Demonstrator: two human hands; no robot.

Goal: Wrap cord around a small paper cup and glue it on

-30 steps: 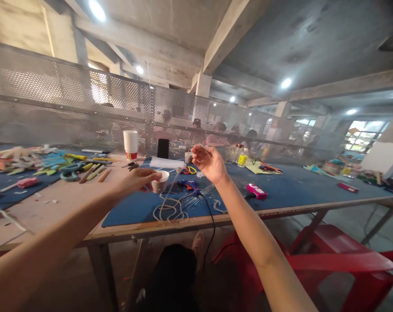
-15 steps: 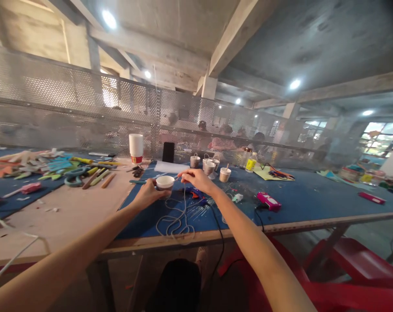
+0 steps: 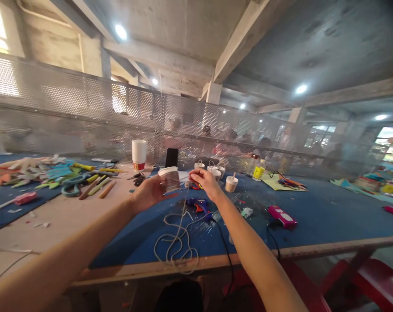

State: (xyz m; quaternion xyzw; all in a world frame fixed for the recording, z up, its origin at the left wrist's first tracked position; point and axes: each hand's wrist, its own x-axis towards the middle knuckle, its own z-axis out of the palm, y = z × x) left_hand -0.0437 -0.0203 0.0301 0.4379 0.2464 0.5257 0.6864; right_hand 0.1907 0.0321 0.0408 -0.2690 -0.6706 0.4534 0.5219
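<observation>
My left hand (image 3: 148, 190) is wrapped round a small paper cup (image 3: 169, 180) with a white rim, lifted above the blue table mat. To the right of the cup, my right hand (image 3: 203, 180) pinches a thin grey cord (image 3: 183, 212). The cord hangs from the fingertips and lies in loose loops near the table's front edge. Below my right hand a blue glue gun (image 3: 198, 204) with an orange trigger rests on the mat. Further back stand several small cups with cord handles (image 3: 216, 172), and another cup (image 3: 231, 183) with a stick in it.
A stack of white cups (image 3: 139, 154) and a black phone (image 3: 172, 157) stand at the back. Scissors (image 3: 73, 185) and coloured foam pieces (image 3: 37, 171) lie left. On the right are a yellow-labelled bottle (image 3: 259, 170) and a pink device (image 3: 282, 216) with a black cable. A perforated metal screen (image 3: 144, 108) runs behind.
My left hand has raised the cup and tilted it, so its side now shows rather than its opening. My right hand has stayed beside it with the cord. The view has shifted slightly.
</observation>
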